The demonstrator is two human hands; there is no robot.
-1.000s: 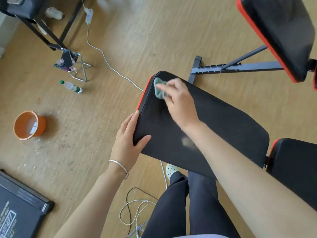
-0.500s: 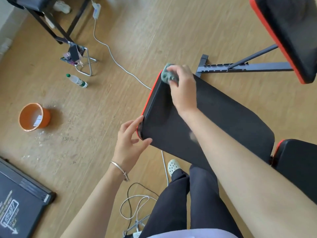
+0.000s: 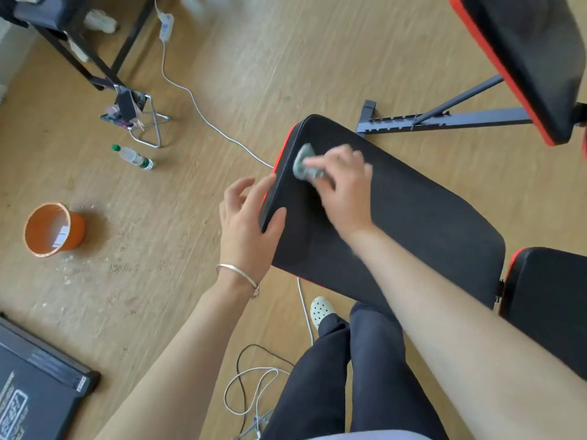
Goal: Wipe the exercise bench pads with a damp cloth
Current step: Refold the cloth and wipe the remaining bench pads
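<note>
The cloth has come back from the far corner of the long bench pad, where it was half a second ago. It now lies on the pad's top face, just inside the red side edge and a little nearer to the person than the corner. The right hand is blurred, so the stroke is probably in motion. This suggests that the far corner is already wiped and the rubbing goes on along this edge. Most of the pad nearer to the person appears not yet reached in this pass. The seat pad, which joins the long pad's near end, has no hand on it.

The left hand has also moved, further along the same edge toward the far corner. Its thumb rests on the pad's top face. Its fingers are spread and only slightly bent, beside the red edge. Whether they touch the edge cannot be told because of the blur. It seems to steady the pad more than to grip it.

The right fingers are curled over the bunched grey-green cloth and press it on the pad.
</note>
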